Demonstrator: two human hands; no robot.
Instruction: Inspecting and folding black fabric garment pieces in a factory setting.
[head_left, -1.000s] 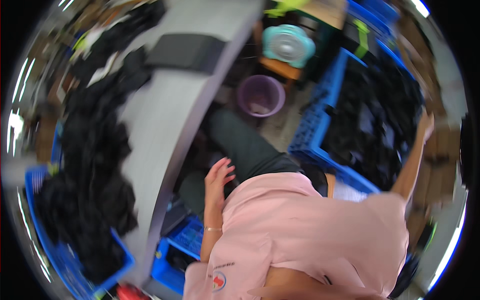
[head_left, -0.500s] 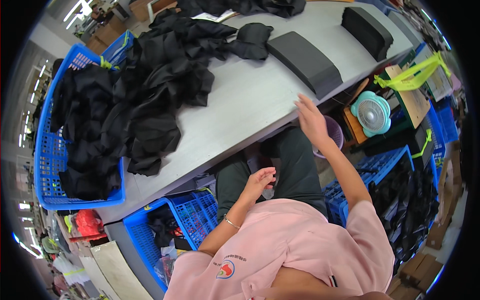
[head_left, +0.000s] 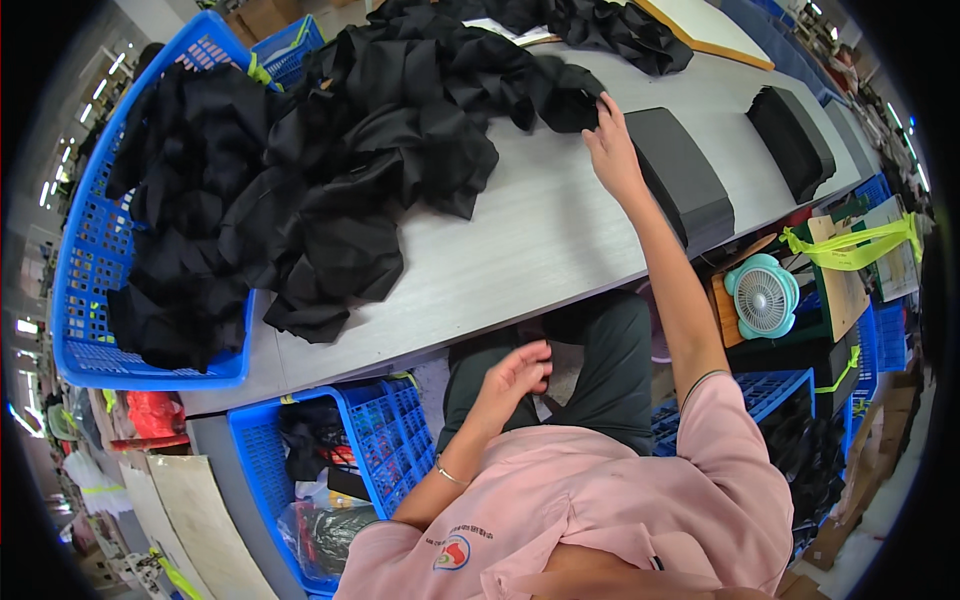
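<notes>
My right hand [head_left: 615, 155] reaches across the grey table with its fingers stretched out. Its fingertips are at the right edge of a black fabric piece [head_left: 568, 92]; whether they press on the cloth I cannot tell. Just right of that hand lies a neat stack of dark cut fabric pieces [head_left: 680, 170]. Over my lap hangs my left hand [head_left: 512, 380], fingers loosely bent and apart, nothing visible in it. A big heap of crumpled black fabric pieces [head_left: 390, 140] spreads from the left side over the table.
Part of the heap fills a blue plastic basket [head_left: 150, 375] at the table's left end. A second dark stack [head_left: 795, 145] stands farther right. Below the table edge are another blue basket [head_left: 390, 430] by my left arm and a turquoise fan [head_left: 765, 297] at right.
My right hand has moved up and away from me, from the table's near edge to the black fabric piece. My left hand stays over my lap. The whole view has shifted slightly.
</notes>
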